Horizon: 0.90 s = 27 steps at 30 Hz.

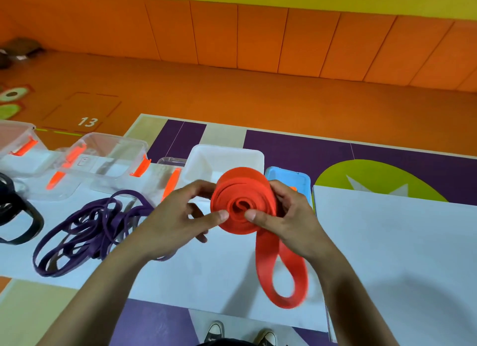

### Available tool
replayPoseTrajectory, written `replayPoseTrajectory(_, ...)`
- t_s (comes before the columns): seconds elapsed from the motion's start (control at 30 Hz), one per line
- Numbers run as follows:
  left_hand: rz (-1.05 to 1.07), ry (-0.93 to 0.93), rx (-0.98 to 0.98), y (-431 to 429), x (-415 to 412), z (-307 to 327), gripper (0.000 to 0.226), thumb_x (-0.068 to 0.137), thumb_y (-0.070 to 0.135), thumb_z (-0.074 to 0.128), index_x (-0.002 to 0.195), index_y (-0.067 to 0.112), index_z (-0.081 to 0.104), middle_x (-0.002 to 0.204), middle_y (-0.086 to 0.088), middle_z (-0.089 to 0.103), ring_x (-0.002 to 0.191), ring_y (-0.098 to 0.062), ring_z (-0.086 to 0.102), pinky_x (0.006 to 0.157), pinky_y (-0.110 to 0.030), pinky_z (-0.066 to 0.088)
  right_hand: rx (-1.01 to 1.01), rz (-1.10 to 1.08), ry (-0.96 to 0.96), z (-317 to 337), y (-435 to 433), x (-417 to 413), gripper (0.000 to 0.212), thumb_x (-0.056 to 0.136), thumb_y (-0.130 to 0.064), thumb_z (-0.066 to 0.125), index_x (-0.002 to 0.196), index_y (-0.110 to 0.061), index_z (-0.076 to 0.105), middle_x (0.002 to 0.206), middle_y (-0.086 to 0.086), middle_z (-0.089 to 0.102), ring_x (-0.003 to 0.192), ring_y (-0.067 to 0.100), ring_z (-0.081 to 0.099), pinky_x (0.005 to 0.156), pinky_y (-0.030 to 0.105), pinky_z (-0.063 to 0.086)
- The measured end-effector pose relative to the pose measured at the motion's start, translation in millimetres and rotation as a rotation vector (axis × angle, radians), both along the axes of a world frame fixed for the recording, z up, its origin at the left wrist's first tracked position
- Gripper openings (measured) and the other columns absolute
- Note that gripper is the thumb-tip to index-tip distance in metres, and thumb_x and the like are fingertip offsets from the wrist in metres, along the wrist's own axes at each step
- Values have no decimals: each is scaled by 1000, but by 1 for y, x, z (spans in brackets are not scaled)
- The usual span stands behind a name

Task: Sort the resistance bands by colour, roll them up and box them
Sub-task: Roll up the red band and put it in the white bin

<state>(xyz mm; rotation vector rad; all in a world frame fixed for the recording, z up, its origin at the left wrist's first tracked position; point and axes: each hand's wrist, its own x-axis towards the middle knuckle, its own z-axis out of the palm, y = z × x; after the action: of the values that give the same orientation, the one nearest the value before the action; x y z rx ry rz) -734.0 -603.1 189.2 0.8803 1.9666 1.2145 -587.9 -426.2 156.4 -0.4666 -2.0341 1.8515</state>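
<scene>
Orange band (242, 203): wide, flat, matte; mostly coiled, spiral face toward camera, axis roughly toward the viewer. Loose loop hangs down. Left hand (178, 216) and right hand (291, 214) fingers grip it above the worktop (387, 242).

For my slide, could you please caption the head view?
Both hands roll an orange band beside loose purple bands.

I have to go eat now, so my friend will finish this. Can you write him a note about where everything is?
Left hand and right hand: both pinch the red band, held above the white sheet.
Red band: mostly rolled, its tail loop hangs loose.
Purple bands and black bands: unrolled heaps at left.
Clear boxes, white tub and blue tub wait behind.
Left: finish the roll, box it, then purple and black.
</scene>
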Motion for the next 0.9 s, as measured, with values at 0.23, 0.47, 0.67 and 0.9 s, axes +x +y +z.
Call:
replayPoseTrajectory(0.23,-249,211,-143,2,-6,32,43,79,58,74,117,44,59,107,16,66,59,-24,70,62,-35,61,137,184,-150,14,-4,8,49,72,-31,92,115,-30,68,106,-6,73,100,14,71,89,36,60)
replayPoseTrajectory(0.47,-62,192,-28,-1,-11,8,40,80,52,69,116,39,57,104,14,65,61,-25,71,67,-43,61,99,251,-360,-37,20,14,61,76,-37,88,128,-40,56,118,-12,70,113,8,66,104,41,51)
replayPoseTrajectory(0.67,245,178,118,-7,-24,1,37,88,44,66,121,30,57,108,9,69,57,-26,72,58,-27,60,5,-37,-437,-96,22,17,20,95,-33,69,115,-32,67,113,-12,72,103,10,69,93,34,58)
replayPoseTrajectory(0.9,337,158,149,-13,-27,-14,17,93,38,66,109,39,60,103,7,72,57,-29,72,56,-28,60,-206,-511,-416,-85,36,14,26,83,-31,83,97,-15,68,80,0,75,62,17,72,48,28,51)
